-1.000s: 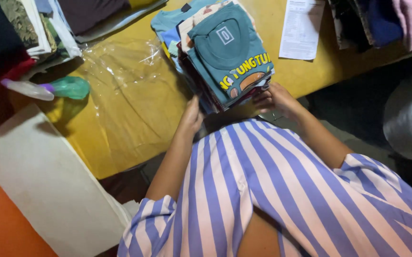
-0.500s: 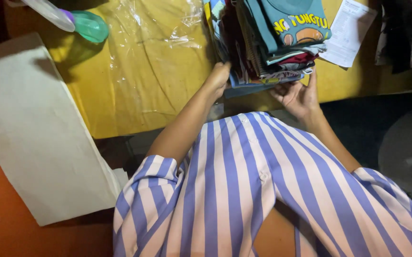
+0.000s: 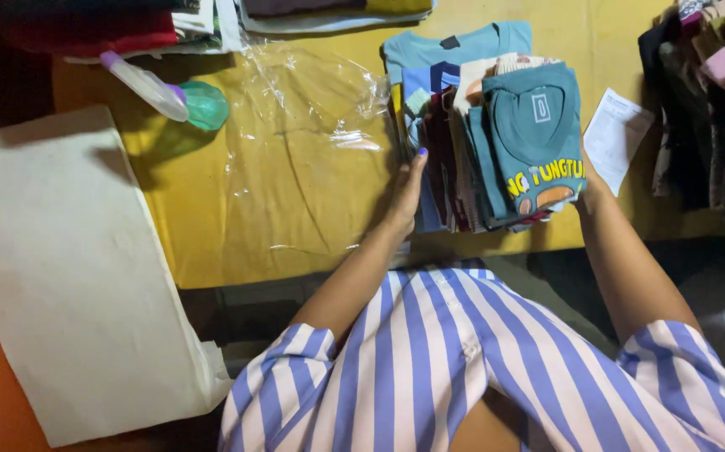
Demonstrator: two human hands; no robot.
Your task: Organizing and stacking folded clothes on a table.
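Observation:
A stack of folded shirts (image 3: pixel 496 142) stands on the yellow table (image 3: pixel 295 243), with a teal printed shirt on top and a light blue one at the bottom. My left hand (image 3: pixel 406 197) presses flat against the stack's left side. My right hand (image 3: pixel 590 186) is at the stack's right side, mostly hidden behind the shirts. Both hands squeeze the pile between them. A clear plastic bag (image 3: pixel 304 125) lies flat on the table just left of the stack.
A green and clear spray bottle (image 3: pixel 174 94) lies at the table's left. A white paper slip (image 3: pixel 617 138) sits right of the stack. Folded clothes line the far edge (image 3: pixel 86 25) and the right (image 3: pixel 705 100). A beige board (image 3: pixel 61 268) lies at the left.
The view has shifted so the stack sits lower in view. My hands have moved from the stack's near edge up along its two sides.

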